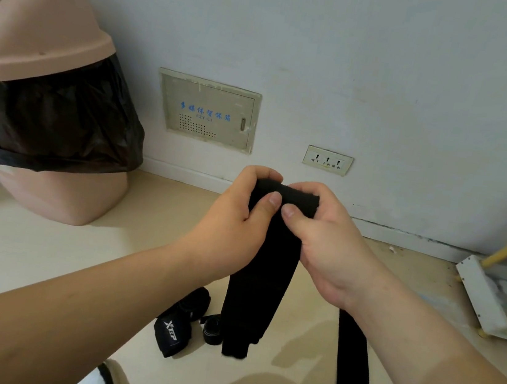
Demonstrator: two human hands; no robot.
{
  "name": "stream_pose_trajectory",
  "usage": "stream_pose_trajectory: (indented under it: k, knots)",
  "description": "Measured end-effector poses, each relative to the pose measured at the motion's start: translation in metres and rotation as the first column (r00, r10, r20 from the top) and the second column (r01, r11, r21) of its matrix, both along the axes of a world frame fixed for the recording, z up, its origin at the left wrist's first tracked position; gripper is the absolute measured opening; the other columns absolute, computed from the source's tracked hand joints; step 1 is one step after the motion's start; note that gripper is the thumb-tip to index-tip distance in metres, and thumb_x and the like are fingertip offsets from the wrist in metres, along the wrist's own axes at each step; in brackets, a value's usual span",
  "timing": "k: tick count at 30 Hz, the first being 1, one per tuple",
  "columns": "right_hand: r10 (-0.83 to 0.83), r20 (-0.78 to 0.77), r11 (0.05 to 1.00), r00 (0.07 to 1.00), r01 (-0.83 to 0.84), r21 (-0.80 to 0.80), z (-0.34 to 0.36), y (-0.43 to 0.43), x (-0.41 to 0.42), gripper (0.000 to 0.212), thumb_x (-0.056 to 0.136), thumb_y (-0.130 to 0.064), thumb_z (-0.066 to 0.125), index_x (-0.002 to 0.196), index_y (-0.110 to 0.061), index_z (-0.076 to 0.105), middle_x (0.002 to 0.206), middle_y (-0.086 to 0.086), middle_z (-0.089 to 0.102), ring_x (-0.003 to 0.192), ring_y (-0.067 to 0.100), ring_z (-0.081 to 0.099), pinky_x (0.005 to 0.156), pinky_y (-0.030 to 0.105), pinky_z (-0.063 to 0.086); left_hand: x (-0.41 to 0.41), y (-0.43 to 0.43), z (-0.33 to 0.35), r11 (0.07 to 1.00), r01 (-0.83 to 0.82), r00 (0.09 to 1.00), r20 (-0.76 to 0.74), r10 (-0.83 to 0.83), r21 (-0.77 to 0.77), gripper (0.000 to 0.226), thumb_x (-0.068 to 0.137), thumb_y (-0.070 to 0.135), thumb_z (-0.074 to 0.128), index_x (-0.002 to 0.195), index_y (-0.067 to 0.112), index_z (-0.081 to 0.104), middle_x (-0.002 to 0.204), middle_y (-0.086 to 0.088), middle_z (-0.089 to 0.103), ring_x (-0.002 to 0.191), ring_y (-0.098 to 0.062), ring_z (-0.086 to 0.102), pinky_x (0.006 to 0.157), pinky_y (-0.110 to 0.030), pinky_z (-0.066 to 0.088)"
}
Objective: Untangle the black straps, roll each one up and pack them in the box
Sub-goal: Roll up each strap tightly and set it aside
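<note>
Both hands are raised in front of the wall and grip the top end of a black strap (262, 276). The left hand (236, 212) curls around the strap's left side, thumb pressed on the front of the fabric. The right hand (321, 233) pinches the right side, its thumb just beside the left thumb. Between the hands the top of the strap is folded or rolled over into a thick edge. The rest hangs straight down, and its lower end reaches the beige floor (27, 258) or hangs just above it; which one cannot be told.

A second black strip (351, 366) lies flat on the near right of the floor. Its upper end is hidden behind the right forearm, so whether it joins the held strap cannot be told. To the left of the hanging end sit a dark wrap with a white logo (172, 334) and a small rolled strap (213, 330), close together.

On the far left stands a pink swing-lid bin (34, 34) lined with a black bag. The wall carries a metal panel (208, 111) and a socket plate (327, 161). A white rack with yellow rods (489, 297) is at the right edge.
</note>
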State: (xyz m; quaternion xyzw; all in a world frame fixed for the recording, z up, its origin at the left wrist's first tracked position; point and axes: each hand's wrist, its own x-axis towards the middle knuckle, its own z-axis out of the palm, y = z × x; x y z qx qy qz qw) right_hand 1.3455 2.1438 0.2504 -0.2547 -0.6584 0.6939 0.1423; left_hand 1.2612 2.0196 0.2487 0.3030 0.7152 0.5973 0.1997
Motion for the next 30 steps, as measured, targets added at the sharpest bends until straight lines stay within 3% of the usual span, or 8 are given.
stream_pose_trajectory:
  k: [3, 7, 12, 18, 21, 23, 26, 30]
  knots:
    - [-0.03, 0.028, 0.991, 0.999, 0.026, 0.134, -0.002, -0.001, -0.001, 0.027, 0.106, -0.007, 0.059, 0.107, -0.034, 0.065, 0.111, 0.001, 0.074, 0.107, 0.025, 0.072, 0.087, 0.042, 0.06, -0.001, 0.0, -0.002, 1.0, 0.015, 0.978, 0.207, -0.015, -0.001, 0.031, 0.109, 0.028, 0.055, 0.139, 0.036, 0.053, 0.118, 0.009, 0.068, 0.089, 0.008, 0.069, 0.077, -0.017, 0.058]
    - [-0.038, 0.029, 0.951, 0.999, 0.027, 0.307, 0.001, 0.002, -0.001, 0.032, 0.104, -0.008, 0.06, 0.097, -0.04, 0.06, 0.102, -0.001, 0.074, 0.094, 0.02, 0.07, 0.081, 0.044, 0.059, -0.009, -0.002, 0.0, 0.999, 0.05, 0.866, 0.498, -0.05, 0.013, 0.027, 0.106, 0.031, 0.062, 0.131, 0.021, 0.064, 0.115, -0.005, 0.077, 0.102, -0.02, 0.077, 0.086, -0.036, 0.059]
    - [0.048, 0.016, 0.935, 0.999, -0.051, 0.351, 0.001, 0.007, 0.001, 0.043, 0.103, -0.002, 0.061, 0.093, -0.044, 0.062, 0.1, 0.0, 0.073, 0.096, 0.024, 0.071, 0.089, 0.052, 0.06, -0.013, -0.003, 0.009, 0.99, 0.137, 0.766, 0.632, -0.12, 0.023, 0.05, 0.107, 0.057, 0.046, 0.128, 0.017, 0.07, 0.12, -0.011, 0.078, 0.112, -0.026, 0.076, 0.103, -0.043, 0.057]
    - [0.123, 0.009, 0.95, 0.992, -0.121, 0.29, -0.006, 0.009, 0.0, 0.05, 0.097, 0.006, 0.062, 0.088, -0.044, 0.065, 0.099, -0.001, 0.072, 0.096, 0.021, 0.066, 0.088, 0.044, 0.055, -0.013, -0.006, 0.006, 0.982, 0.163, 0.878, 0.468, -0.101, -0.094, 0.048, 0.104, 0.057, 0.053, 0.126, 0.016, 0.069, 0.116, -0.01, 0.078, 0.103, -0.023, 0.077, 0.083, -0.032, 0.058]
    - [0.121, -0.03, 0.992, 0.992, -0.12, 0.046, -0.006, 0.01, -0.001, 0.04, 0.082, -0.004, 0.068, 0.11, -0.034, 0.068, 0.108, 0.004, 0.073, 0.099, 0.022, 0.07, 0.087, 0.041, 0.054, -0.014, -0.004, 0.004, 0.994, 0.073, 0.934, 0.356, -0.038, -0.087, 0.037, 0.105, 0.047, 0.059, 0.121, 0.014, 0.066, 0.107, -0.011, 0.074, 0.092, -0.021, 0.073, 0.076, -0.035, 0.058]
    - [0.158, -0.025, 0.984, 0.987, -0.16, -0.072, -0.002, 0.012, -0.001, 0.046, 0.08, -0.021, 0.073, 0.125, -0.024, 0.068, 0.121, 0.009, 0.075, 0.107, 0.027, 0.074, 0.09, 0.042, 0.057, -0.014, -0.003, 0.004, 0.998, 0.021, 0.947, 0.321, 0.0, -0.06, 0.027, 0.105, 0.04, 0.062, 0.119, 0.017, 0.065, 0.111, -0.011, 0.075, 0.098, -0.024, 0.074, 0.085, -0.04, 0.062]
    - [0.21, 0.048, 0.976, 0.977, -0.207, -0.065, 0.002, 0.013, 0.001, 0.042, 0.103, -0.047, 0.063, 0.127, -0.014, 0.074, 0.125, 0.011, 0.077, 0.118, 0.028, 0.074, 0.106, 0.049, 0.056, -0.014, -0.007, 0.004, 0.999, 0.026, 0.956, 0.292, -0.019, -0.022, 0.015, 0.105, 0.03, 0.065, 0.118, 0.023, 0.064, 0.114, -0.01, 0.074, 0.103, -0.026, 0.075, 0.089, -0.043, 0.063]
    - [0.121, 0.077, 0.992, 0.99, -0.122, 0.017, -0.004, 0.013, 0.0, 0.029, 0.105, -0.04, 0.064, 0.121, -0.017, 0.073, 0.117, 0.008, 0.08, 0.112, 0.027, 0.076, 0.108, 0.057, 0.055, -0.014, -0.011, 0.005, 0.997, 0.072, 0.957, 0.282, -0.071, 0.006, 0.016, 0.105, 0.019, 0.065, 0.118, 0.026, 0.062, 0.109, -0.007, 0.07, 0.089, -0.018, 0.07, 0.064, -0.028, 0.058]
